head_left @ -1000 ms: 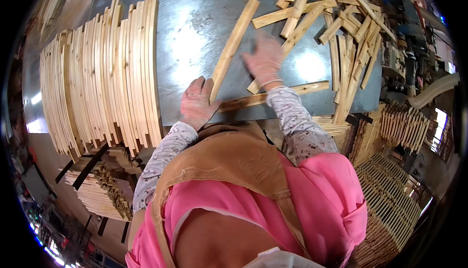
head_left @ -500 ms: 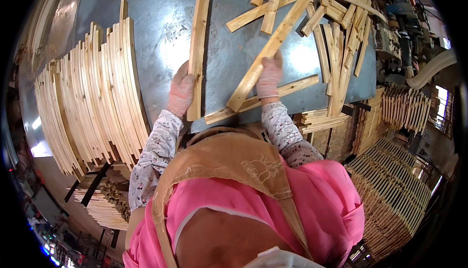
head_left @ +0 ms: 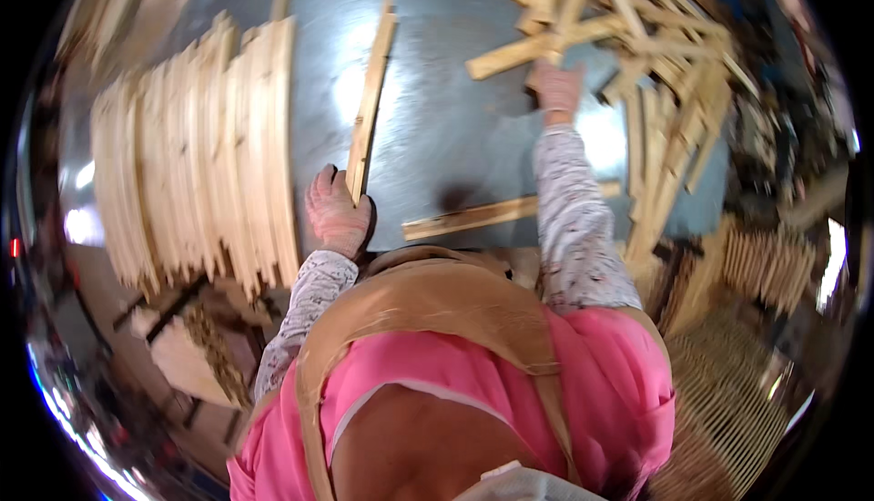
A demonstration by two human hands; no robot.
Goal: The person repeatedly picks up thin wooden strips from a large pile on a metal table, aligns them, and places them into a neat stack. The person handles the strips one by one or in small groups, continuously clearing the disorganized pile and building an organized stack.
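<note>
My left hand (head_left: 339,217), in a pale pinkish glove, is closed at the near end of a long wooden strip (head_left: 371,91) that points away across the metal table. Two offset ends seem to show at its far tip, so a second strip may lie against it. My right hand (head_left: 557,91), also gloved, reaches far forward to a heap of loose wooden strips (head_left: 678,50). It is at the near end of one strip in the heap, its fingers blurred and partly hidden. Another wooden strip (head_left: 473,219) lies crosswise near the table's front edge, partly under my right forearm.
A row of strips laid side by side (head_left: 196,150) covers the left of the grey metal table (head_left: 437,137). Stacked wood (head_left: 196,355) stands low at the left. Slatted stacks (head_left: 728,401) rise at the lower right, with machinery along the right side.
My right hand has left its slanting strip and moved forward to the heap. The left-hand strip sits farther out, my left hand now at its near end. The view has shifted and blurred.
</note>
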